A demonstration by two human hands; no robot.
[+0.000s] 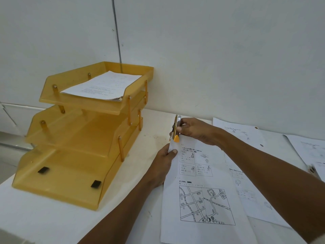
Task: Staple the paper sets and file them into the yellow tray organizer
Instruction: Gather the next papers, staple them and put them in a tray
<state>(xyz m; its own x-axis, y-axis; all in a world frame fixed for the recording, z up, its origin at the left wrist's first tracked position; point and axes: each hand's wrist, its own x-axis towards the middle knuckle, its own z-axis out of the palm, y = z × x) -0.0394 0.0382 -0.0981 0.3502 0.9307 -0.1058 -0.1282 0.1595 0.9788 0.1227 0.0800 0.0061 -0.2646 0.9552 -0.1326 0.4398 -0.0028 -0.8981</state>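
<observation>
White wall rises behind a white table (44, 217). On the table's left side stands a yellow tray organizer (58, 192) with three stepped tiers, and a pile of papers (103, 85) lies in the top one. To its right, a paper set (198, 173) printed with a street map lies near loose sheets (246, 138). The person's left hand (163, 164) pinches the set's left edge, thumb on top. The right hand (195, 129) curls around a small yellow stapler (176, 128), whose mouth sits over the set's top left corner. If the pinch loosens as the stapler is squeezed, the sheets may slide apart and the staple could miss the lower ones.
</observation>
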